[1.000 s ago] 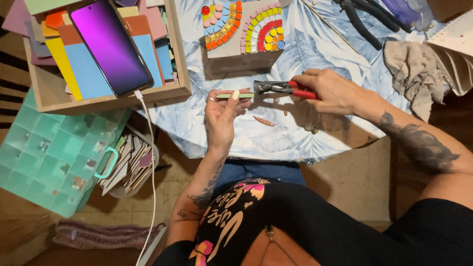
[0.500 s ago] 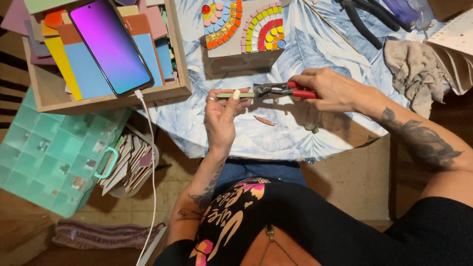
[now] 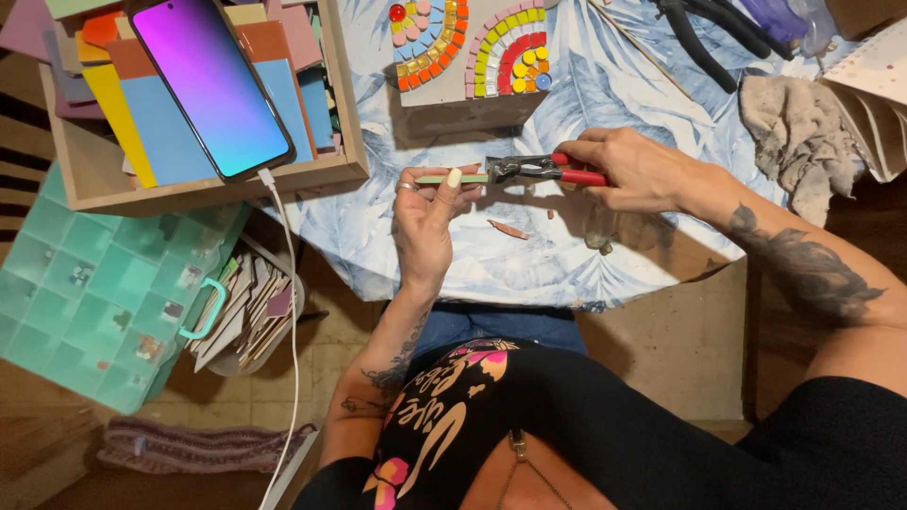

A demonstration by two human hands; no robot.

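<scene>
My left hand pinches a thin pale-green tile strip and holds it level above the table. My right hand grips red-handled tile nippers, whose jaws close on the strip's right end. Just beyond them a mosaic panel with rainbow arcs of small coloured tiles rests on a block. A brown tile sliver and small chips lie on the blue leaf-patterned tablecloth below the nippers.
At the left a wooden tray holds coloured tile sheets and a phone with a white cable. A teal compartment box and a tub of tile pieces sit lower left. A grey rag lies at the right.
</scene>
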